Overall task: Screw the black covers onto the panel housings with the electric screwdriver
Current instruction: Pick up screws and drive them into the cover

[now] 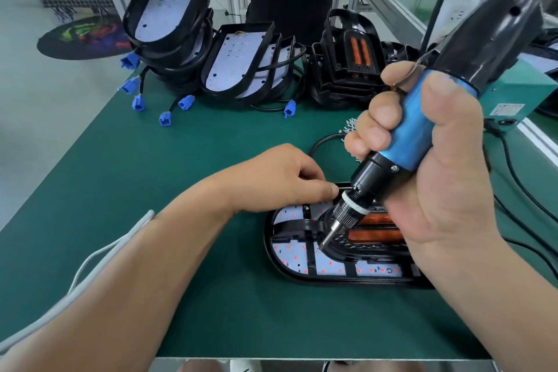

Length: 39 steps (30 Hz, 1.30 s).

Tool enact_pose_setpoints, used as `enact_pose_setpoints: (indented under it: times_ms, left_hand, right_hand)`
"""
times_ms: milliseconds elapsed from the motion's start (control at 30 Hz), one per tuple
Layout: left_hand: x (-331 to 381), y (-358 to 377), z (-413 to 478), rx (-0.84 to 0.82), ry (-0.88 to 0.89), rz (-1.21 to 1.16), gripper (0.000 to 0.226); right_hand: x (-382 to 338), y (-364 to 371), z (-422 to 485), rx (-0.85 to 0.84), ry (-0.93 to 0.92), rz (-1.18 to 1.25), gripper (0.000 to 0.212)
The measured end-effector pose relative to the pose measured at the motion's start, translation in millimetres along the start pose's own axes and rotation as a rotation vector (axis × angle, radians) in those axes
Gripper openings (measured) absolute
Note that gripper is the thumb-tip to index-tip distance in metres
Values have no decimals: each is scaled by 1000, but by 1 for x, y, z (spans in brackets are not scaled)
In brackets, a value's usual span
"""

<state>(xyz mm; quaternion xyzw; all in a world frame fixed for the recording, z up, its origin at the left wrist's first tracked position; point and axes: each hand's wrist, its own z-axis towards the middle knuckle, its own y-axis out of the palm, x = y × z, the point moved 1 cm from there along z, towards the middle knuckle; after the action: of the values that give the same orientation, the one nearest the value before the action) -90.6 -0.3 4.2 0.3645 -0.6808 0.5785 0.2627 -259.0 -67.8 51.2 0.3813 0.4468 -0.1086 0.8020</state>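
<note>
- Blue electric screwdriver (pixel 422 127) clenched in my right hand (pixel 444 178), bit touching black cover (pixel 362 248).
- My left hand (pixel 271 178) grips panel housing's (pixel 279 264) far rim on green desk (pixel 151 160).

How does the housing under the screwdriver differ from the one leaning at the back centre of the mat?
The near housing lies flat on the mat; the back housing leans tilted against others. The near housing carries a black cover with orange strips; the back housing's board is bare. Both have a black rim and a pale board with red dots.
</note>
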Motion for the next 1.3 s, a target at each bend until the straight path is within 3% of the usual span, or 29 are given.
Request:
enact_pose_setpoints:
  times_ms: [600, 733, 933, 1067, 1300]
  left_hand:
    - [6, 1, -4, -21, 18, -47, 42]
    - [3, 2, -3, 3, 0, -60, 34]
    - [3, 2, -6, -5, 19, -75, 65]
    - [4, 2, -7, 0, 25, -58, 59]
    - [3, 2, -9, 3, 79, -83, 71]
  right_hand:
    - [9, 2, -6, -157, 26, -42, 29]
    - [10, 6, -6, -266, 21, -37, 50]
    - [12, 6, -3, -320, 79, 25, 45]
    - [12, 2, -1, -367, 98, 56, 39]
    - [13, 2, 1, -496, 104, 52, 38]
